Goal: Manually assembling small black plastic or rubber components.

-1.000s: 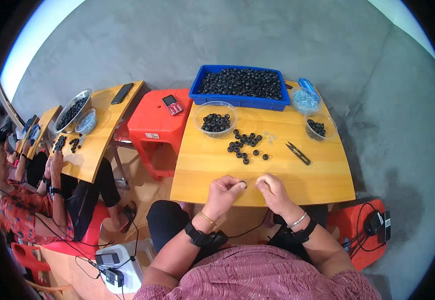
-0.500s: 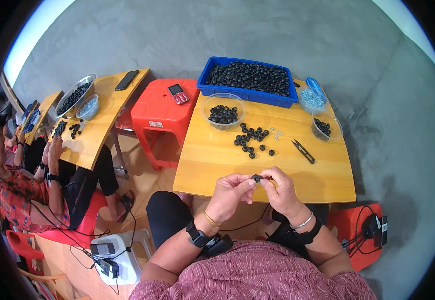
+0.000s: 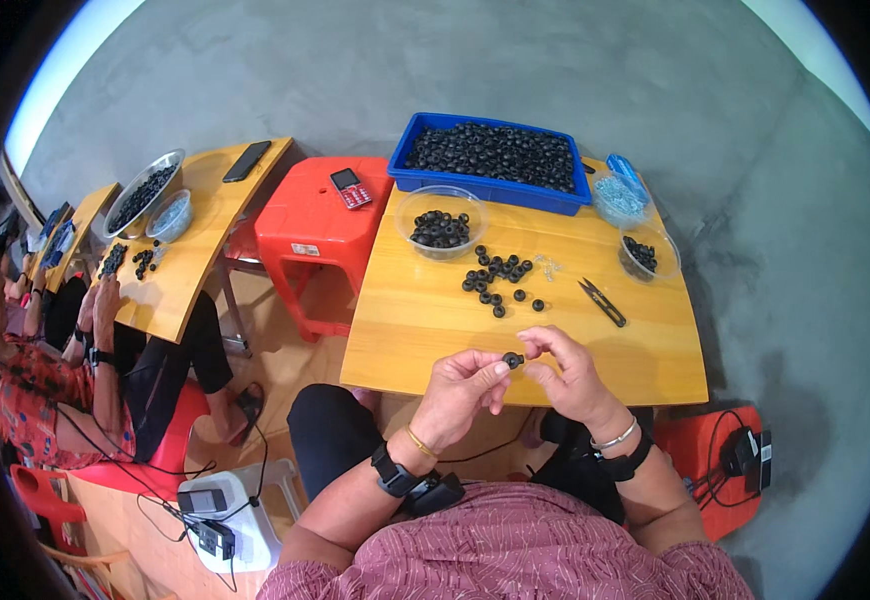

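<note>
My left hand (image 3: 463, 388) pinches a small black round piece (image 3: 513, 359) with a hole in it, above the table's near edge. Close on its right, my right hand (image 3: 570, 378) has thumb and forefinger parted, with nothing visible between them. Beyond my hands lies a loose group of similar black pieces (image 3: 496, 270), next to a few tiny clear bits (image 3: 548, 266) too small to name. Black-handled thread snips (image 3: 603, 302) rest to their right. A clear bowl (image 3: 442, 222) with more black pieces stands at the left.
A blue tray (image 3: 495, 196) heaped with black pieces spans the table's back. At the right stand a tub of pale blue bits (image 3: 620, 198) and a small clear bowl (image 3: 649, 256). A red stool (image 3: 319, 222) bears a phone (image 3: 350, 188). Another person (image 3: 60, 385) works at the left.
My right thumb and forefinger have come off the black piece and spread apart. My left hand still holds it in nearly the same place. The view has shifted slightly.
</note>
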`<action>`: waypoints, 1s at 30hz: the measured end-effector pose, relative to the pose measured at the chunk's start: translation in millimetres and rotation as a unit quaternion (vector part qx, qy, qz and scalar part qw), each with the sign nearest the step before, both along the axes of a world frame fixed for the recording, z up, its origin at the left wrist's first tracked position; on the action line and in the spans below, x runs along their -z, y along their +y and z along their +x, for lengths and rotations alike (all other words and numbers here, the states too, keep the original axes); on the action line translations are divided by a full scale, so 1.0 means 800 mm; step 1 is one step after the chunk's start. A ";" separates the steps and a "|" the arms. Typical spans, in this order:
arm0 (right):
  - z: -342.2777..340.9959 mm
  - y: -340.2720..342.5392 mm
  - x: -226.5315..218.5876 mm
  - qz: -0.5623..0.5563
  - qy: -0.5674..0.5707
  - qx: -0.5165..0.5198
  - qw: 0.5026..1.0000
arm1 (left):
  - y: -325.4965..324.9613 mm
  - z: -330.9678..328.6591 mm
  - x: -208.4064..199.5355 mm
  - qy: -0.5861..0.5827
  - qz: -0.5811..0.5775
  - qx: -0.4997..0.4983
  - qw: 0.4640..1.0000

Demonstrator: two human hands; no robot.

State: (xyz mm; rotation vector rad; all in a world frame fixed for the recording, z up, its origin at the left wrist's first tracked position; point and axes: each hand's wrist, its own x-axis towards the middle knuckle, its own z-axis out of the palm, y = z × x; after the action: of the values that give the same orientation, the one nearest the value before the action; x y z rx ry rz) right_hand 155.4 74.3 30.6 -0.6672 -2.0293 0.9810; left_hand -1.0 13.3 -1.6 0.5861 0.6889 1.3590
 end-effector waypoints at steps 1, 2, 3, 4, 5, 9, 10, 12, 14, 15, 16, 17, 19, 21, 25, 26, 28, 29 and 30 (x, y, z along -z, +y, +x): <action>-0.001 -0.002 -0.006 0.034 -0.030 -0.018 0.999 | 0.000 0.001 0.001 0.000 0.001 0.005 1.000; 0.000 -0.004 -0.002 0.036 -0.031 -0.013 0.999 | -0.002 0.003 0.002 0.007 -0.006 0.009 1.000; 0.004 -0.005 0.002 0.054 -0.047 -0.016 0.997 | 0.000 0.007 0.001 0.012 -0.007 0.020 1.000; 0.007 -0.003 0.008 0.071 -0.062 -0.022 0.995 | 0.001 0.008 0.003 0.010 0.001 0.029 1.000; 0.009 -0.003 0.010 0.061 -0.057 -0.016 0.996 | 0.000 0.008 0.007 0.043 -0.027 0.040 0.998; 0.053 0.041 0.007 0.119 -0.047 0.150 0.980 | -0.003 -0.003 0.018 0.075 -0.049 0.033 0.995; 0.070 0.063 0.004 0.122 -0.049 0.216 0.967 | -0.004 -0.007 0.021 0.080 -0.046 0.029 0.995; 0.118 0.122 -0.014 0.192 -0.088 0.328 0.921 | 0.002 -0.006 0.024 0.076 -0.035 0.032 0.996; 0.135 0.158 -0.028 0.256 -0.123 0.370 0.885 | 0.006 -0.004 0.028 0.073 -0.026 0.036 0.996; 0.131 0.167 -0.034 0.348 -0.196 0.398 0.826 | 0.008 -0.005 0.029 0.082 -0.016 0.042 0.996; 0.126 0.173 -0.037 0.434 -0.264 0.419 0.752 | 0.010 -0.006 0.031 0.091 -0.006 0.048 0.995; 0.119 0.177 -0.037 0.435 -0.263 0.415 0.755 | 0.012 -0.008 0.031 0.091 -0.008 0.044 0.995; 0.093 0.179 -0.024 0.326 -0.193 0.291 0.878 | 0.012 -0.013 0.034 0.069 -0.008 0.057 0.996; 0.054 0.174 -0.005 0.211 -0.215 0.213 0.930 | 0.011 -0.018 0.034 0.057 -0.015 0.054 0.997; 0.005 0.176 0.016 0.164 -0.270 0.059 0.947 | 0.014 -0.025 0.035 -0.027 -0.015 0.086 0.996; -0.002 0.177 0.017 0.163 -0.269 0.056 0.948 | 0.015 -0.027 0.037 -0.026 -0.018 0.083 0.996; -0.013 0.181 0.019 0.212 -0.288 0.035 0.933 | 0.018 -0.030 0.043 -0.076 -0.014 0.102 0.992; -0.016 0.183 0.020 0.210 -0.289 0.034 0.933 | 0.019 -0.032 0.044 -0.078 -0.016 0.101 0.992; -0.020 0.184 0.022 0.220 -0.303 0.039 0.927 | 0.019 -0.033 0.043 -0.090 -0.009 0.109 0.990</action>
State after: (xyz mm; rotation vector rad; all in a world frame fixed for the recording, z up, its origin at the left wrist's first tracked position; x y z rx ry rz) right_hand 139.6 221.6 13.1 -0.8597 -2.6139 0.2454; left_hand -27.8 28.4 -36.0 0.5018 0.4769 1.1838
